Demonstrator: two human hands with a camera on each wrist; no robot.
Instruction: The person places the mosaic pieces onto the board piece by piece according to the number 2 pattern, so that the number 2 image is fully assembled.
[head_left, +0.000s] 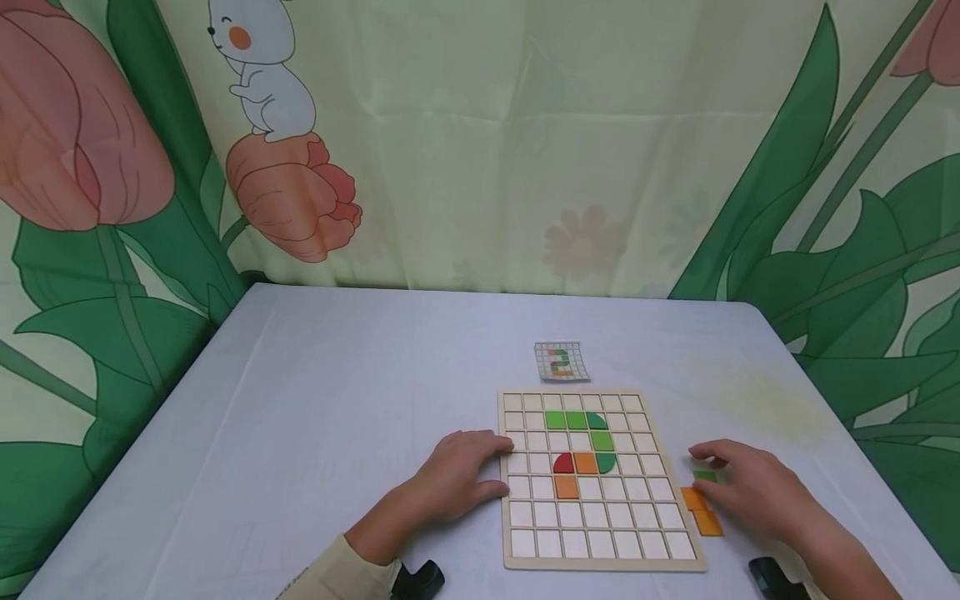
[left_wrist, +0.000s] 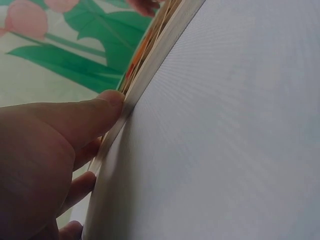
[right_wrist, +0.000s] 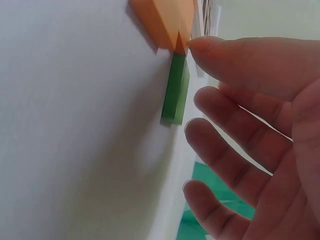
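At the board's left edge rests my left hand [head_left: 459, 477], thumb and fingertips touching the pale wooden rim. The left wrist view shows the thumb [left_wrist: 102, 110] against the side of the frame. The grid board [head_left: 573, 544] bears a shape of green, orange and red tiles, with dark green rounded pieces at its right bends. To the right of the board, my right hand [head_left: 765, 487] hovers low with its fingers spread, holding nothing. Under its fingertips lies a green tile [right_wrist: 173, 95], partly hidden in the head view. Orange tiles [head_left: 707, 522] lie beside it, against the board's right edge.
A small card [head_left: 562, 362] printed with a coloured grid pattern lies just beyond the board. A white cloth [head_left: 360, 375] covers the table. Behind stands a curtain [head_left: 465, 150] printed with tulips and a white animal.
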